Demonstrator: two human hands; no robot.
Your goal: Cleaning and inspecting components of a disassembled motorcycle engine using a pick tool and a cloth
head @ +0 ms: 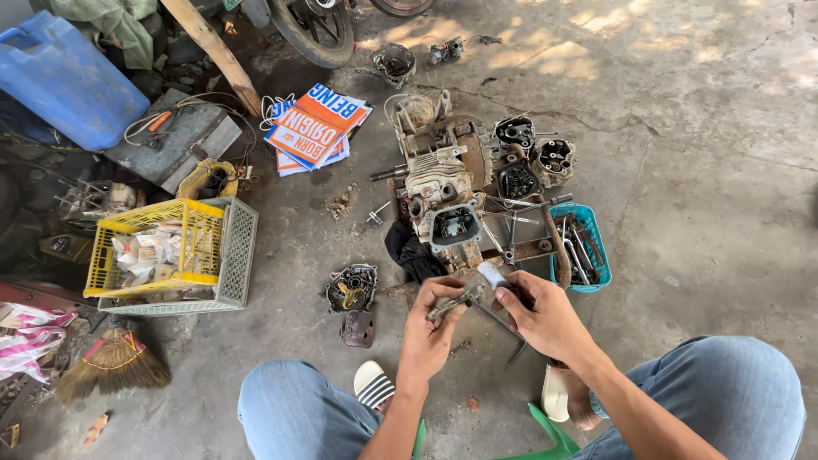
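The person sits over the concrete floor [699, 170] with both hands closed on one small metal part [464, 294]: the left hand [430, 328] pinches its lower end between thumb and fingers, while the right hand [545, 319] clamps the pale upper end. A thin metal rod [503, 328] runs down beneath the right hand; whether that hand holds it cannot be told. Just beyond the grip stands the stripped engine block [443, 183], with a blue basket [601, 247] of tools off to its right. The part looks greasy, so it could slip from the fingertips and land among the loose parts [351, 288] below the left hand, or pinch a finger if twisted hard.
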